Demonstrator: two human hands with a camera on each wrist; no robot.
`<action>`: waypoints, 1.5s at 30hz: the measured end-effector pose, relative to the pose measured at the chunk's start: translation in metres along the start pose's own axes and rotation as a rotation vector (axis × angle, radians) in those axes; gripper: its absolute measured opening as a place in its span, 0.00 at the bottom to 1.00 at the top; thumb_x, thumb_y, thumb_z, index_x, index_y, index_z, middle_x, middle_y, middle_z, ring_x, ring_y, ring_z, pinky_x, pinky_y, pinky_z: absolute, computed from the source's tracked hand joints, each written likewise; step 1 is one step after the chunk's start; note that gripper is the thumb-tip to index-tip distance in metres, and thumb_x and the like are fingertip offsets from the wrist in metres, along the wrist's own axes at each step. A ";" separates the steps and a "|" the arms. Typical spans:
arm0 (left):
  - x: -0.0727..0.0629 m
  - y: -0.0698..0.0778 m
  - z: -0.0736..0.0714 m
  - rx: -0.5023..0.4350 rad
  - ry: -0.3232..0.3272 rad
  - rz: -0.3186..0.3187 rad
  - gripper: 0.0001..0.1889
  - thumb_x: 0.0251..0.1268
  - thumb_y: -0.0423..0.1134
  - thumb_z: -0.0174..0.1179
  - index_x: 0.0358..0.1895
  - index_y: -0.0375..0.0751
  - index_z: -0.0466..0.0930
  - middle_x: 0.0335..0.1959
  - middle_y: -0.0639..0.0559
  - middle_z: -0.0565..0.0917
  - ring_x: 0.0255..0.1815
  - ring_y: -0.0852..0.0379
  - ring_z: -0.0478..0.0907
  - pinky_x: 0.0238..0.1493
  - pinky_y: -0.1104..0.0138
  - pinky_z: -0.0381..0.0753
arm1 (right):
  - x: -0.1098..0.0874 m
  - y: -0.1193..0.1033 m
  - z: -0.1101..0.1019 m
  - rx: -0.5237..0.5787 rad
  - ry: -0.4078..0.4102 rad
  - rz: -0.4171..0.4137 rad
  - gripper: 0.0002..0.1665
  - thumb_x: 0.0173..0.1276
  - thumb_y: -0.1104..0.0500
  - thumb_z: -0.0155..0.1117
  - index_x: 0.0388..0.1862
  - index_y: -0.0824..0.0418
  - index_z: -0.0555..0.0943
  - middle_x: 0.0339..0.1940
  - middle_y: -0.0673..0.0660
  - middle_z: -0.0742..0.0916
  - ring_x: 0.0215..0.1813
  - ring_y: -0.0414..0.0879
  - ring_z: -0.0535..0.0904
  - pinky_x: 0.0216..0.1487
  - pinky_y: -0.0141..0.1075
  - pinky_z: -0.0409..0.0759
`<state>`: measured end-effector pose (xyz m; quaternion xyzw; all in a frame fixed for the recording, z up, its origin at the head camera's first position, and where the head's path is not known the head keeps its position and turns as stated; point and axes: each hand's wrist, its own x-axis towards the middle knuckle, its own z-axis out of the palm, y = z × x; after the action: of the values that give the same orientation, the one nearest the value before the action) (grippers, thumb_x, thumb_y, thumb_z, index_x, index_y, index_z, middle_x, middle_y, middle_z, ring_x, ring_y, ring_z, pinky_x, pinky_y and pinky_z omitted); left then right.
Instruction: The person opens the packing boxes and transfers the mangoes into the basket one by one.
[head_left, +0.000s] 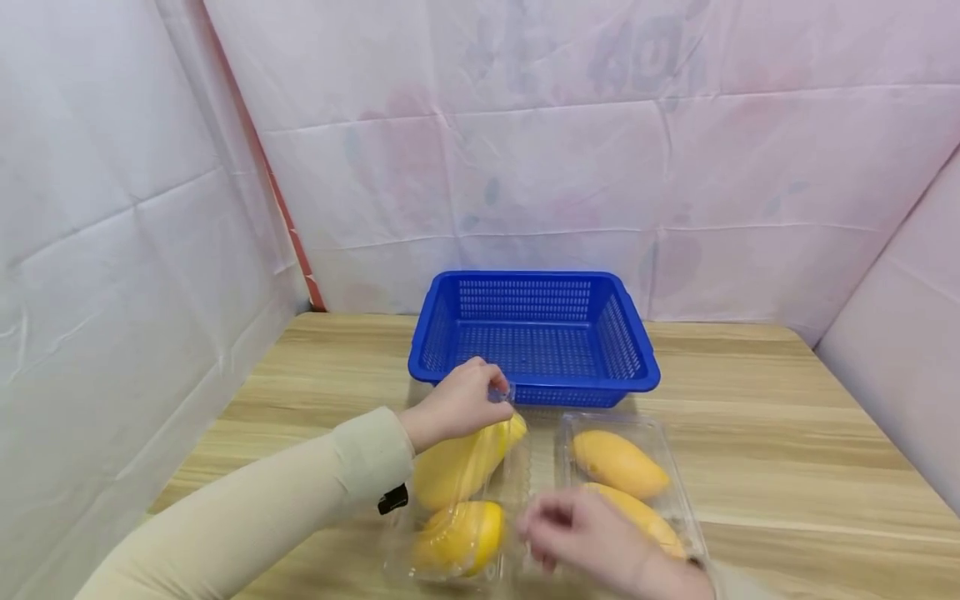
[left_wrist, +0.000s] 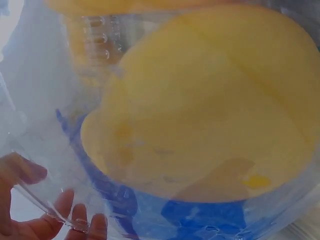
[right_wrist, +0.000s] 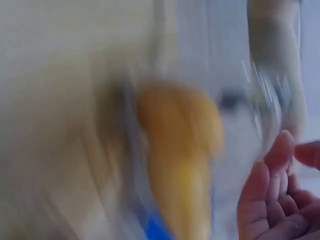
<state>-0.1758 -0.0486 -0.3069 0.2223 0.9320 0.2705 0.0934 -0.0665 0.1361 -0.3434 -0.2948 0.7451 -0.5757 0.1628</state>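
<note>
My left hand (head_left: 468, 402) pinches the far edge of a clear plastic clamshell box's lid, just in front of the blue basket. In the left wrist view, the left fingers (left_wrist: 65, 205) grip that thin clear rim. Through the plastic show a big yellow mango (head_left: 457, 471) and a rounder one (head_left: 468, 537) nearer me. My right hand (head_left: 585, 533), blurred, is between the two boxes with loosely bent fingers; nothing shows between its thumb and index fingertip in the right wrist view. It partly hides the right clear box (head_left: 678, 467), where a mango (head_left: 618, 462) and another (head_left: 645, 517) lie.
A blue perforated basket (head_left: 647, 367) stands at the back of the wood-grain table (head_left: 787, 450), right behind the boxes. Pale patterned cloth (head_left: 555, 167) hangs at the back and both sides.
</note>
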 end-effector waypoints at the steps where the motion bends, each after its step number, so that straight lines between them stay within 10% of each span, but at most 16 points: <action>1: 0.000 -0.001 -0.001 -0.008 0.007 -0.001 0.10 0.56 0.42 0.61 0.40 0.43 0.78 0.37 0.54 0.73 0.35 0.57 0.70 0.37 0.67 0.73 | 0.006 -0.005 -0.011 -0.041 0.051 0.032 0.10 0.69 0.63 0.54 0.31 0.67 0.79 0.22 0.55 0.80 0.26 0.36 0.75 0.28 0.34 0.78; 6: -0.001 -0.006 -0.001 -0.046 0.025 -0.024 0.10 0.56 0.41 0.61 0.40 0.42 0.79 0.38 0.53 0.73 0.36 0.57 0.72 0.41 0.65 0.75 | 0.053 -0.012 -0.056 -0.115 0.212 0.267 0.16 0.70 0.57 0.54 0.45 0.69 0.80 0.35 0.59 0.84 0.34 0.45 0.79 0.37 0.40 0.80; 11: -0.001 -0.005 0.003 -0.074 0.034 -0.019 0.10 0.56 0.40 0.61 0.40 0.41 0.80 0.38 0.52 0.74 0.39 0.57 0.73 0.43 0.65 0.76 | 0.085 0.003 -0.067 -0.093 0.178 0.384 0.18 0.70 0.58 0.52 0.49 0.70 0.79 0.36 0.56 0.84 0.34 0.43 0.78 0.40 0.39 0.80; 45: 0.001 0.003 0.009 -0.071 0.099 0.018 0.08 0.55 0.37 0.61 0.38 0.40 0.82 0.37 0.54 0.76 0.40 0.58 0.73 0.43 0.66 0.75 | 0.096 0.013 -0.071 -0.011 0.166 0.373 0.13 0.68 0.63 0.50 0.38 0.71 0.80 0.29 0.55 0.78 0.32 0.45 0.71 0.37 0.35 0.73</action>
<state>-0.1732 -0.0420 -0.3131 0.2134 0.9234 0.3147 0.0526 -0.1848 0.1320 -0.3263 -0.1041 0.8009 -0.5536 0.2032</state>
